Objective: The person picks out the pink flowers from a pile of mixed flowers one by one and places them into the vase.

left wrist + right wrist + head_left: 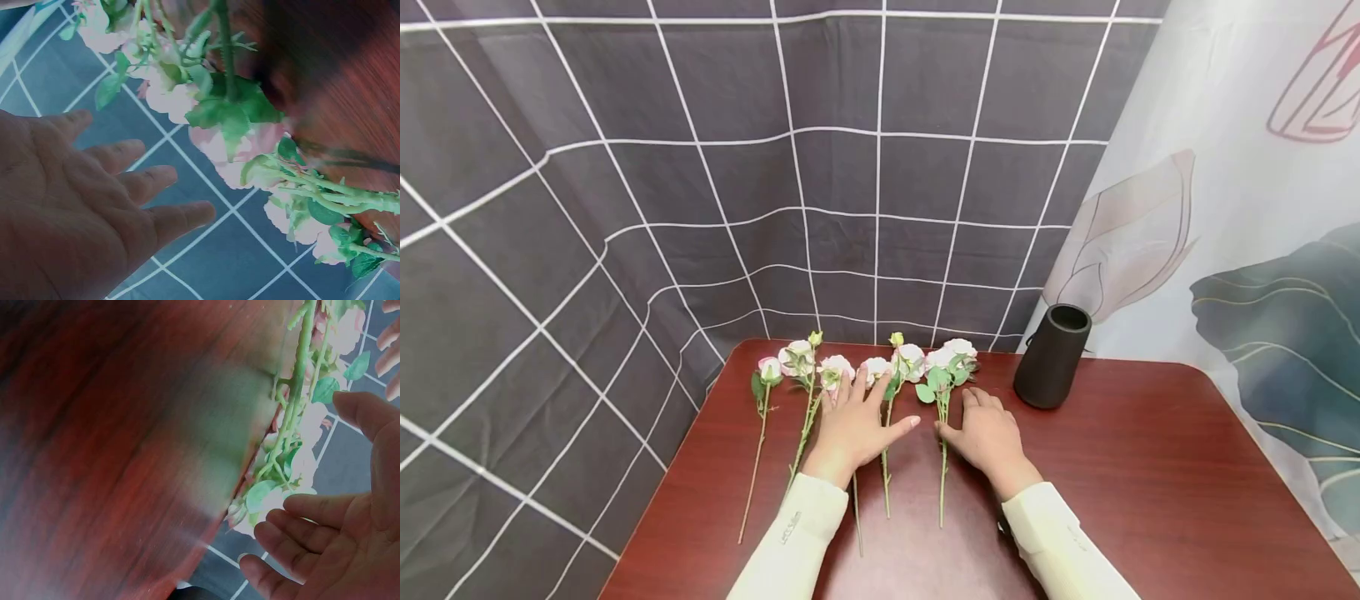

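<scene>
Left hand: the left hand [852, 427] is spread, fingers nearly straight above the middle stems; whether its fingertips touch the blooms, I cannot tell.
Right hand: the right hand [988, 433] is loosely bent and grips nothing, its thumb close to the stem of the rightmost flower [955, 371].
Flowers: a row of flowers [910, 363] lies along the table's far edge, ruffled pale-pink and white blooms pointing away, thin knobbly green stems towards the person.
Leftmost flower: the leftmost flower [769, 371] is a tight, rounded pink-and-white bud on a slim stem.
Vase: a black vase [1052, 358], smooth and tapering to a round mouth, stands upright right of the flowers.
Table: the reddish-brown table [1150, 467] has streaky wood grain and rounded corners.
Sleeves: cream cloth sleeves [797, 533] end in broad cuffs.
Backdrop: dark grey, softly rippled cloth [835, 175] carries white grid lines.
</scene>
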Available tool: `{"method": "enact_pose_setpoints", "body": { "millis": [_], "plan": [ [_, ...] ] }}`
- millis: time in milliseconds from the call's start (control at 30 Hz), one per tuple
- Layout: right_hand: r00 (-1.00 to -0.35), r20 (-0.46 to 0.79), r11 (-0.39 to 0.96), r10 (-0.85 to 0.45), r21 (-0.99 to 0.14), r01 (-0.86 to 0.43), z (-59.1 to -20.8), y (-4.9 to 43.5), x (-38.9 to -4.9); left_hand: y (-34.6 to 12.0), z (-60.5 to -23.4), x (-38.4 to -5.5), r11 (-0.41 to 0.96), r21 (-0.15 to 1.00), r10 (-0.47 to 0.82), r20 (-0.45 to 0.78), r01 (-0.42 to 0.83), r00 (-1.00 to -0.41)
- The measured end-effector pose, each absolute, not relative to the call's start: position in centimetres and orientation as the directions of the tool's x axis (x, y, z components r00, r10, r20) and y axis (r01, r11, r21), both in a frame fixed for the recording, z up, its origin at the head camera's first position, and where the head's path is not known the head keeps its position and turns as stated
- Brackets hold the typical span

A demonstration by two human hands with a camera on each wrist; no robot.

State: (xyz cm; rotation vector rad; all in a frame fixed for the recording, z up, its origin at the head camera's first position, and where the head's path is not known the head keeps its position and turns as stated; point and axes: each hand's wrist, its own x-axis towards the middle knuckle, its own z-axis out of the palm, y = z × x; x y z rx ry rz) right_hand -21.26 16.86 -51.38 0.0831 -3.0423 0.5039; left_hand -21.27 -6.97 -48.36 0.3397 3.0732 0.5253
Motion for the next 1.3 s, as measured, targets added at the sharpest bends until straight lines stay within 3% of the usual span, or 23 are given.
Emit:
{"method": "enact_pose_setpoints", "body": {
  "millis": [333,467,533,700,900,1000,1133,1300],
  "plan": [
    [-0.997,0.074,0.951,-0.017,-0.308,-0.039,-49.9,18.2,-19.8,-3.6,-47.7,-20.5,0.883,0.342,0.308,0.097,0.322,-0.946],
    [-0.997,0.071,0.948,0.005,-0.318,-0.018,-49.2,19.4,-18.9,-1.7,-49.3,-21.7,0.897,0.287,0.309,0.132,0.335,-0.942],
    [-0.997,0.075,0.946,0.011,-0.323,-0.014,-48.9,19.9,-18.5,-0.6,-52.1,-23.3,0.89,0.29,0.317,0.162,0.353,-0.934],
    [-0.998,0.061,0.946,0.025,-0.325,0.004,-48.1,20.7,-17.5,1.9,-56.4,-26.0,0.885,0.362,0.293,0.057,0.294,-0.954],
    [-0.999,0.046,0.947,0.026,-0.32,0.01,-47.7,21.1,-16.8,2.6,-55.9,-25.4,0.923,0.328,0.253,-0.129,0.2,-0.959],
    [-0.998,0.053,0.947,0.022,-0.32,0.004,-47.6,21.1,-16.8,2.6,-55.3,-24.7,0.912,0.37,0.258,-0.187,0.175,-0.948],
    [-0.999,0.039,0.947,0.018,-0.322,0.004,-47.9,21.1,-16.5,2.7,-55.1,-23.7,0.886,0.439,0.274,-0.235,0.149,-0.933],
    [-0.999,0.021,0.945,0.03,-0.325,0.021,-48.4,21.1,-16.0,3.0,-55.4,-23.2,0.891,0.432,0.275,-0.265,0.142,-0.924]
  ]
}}
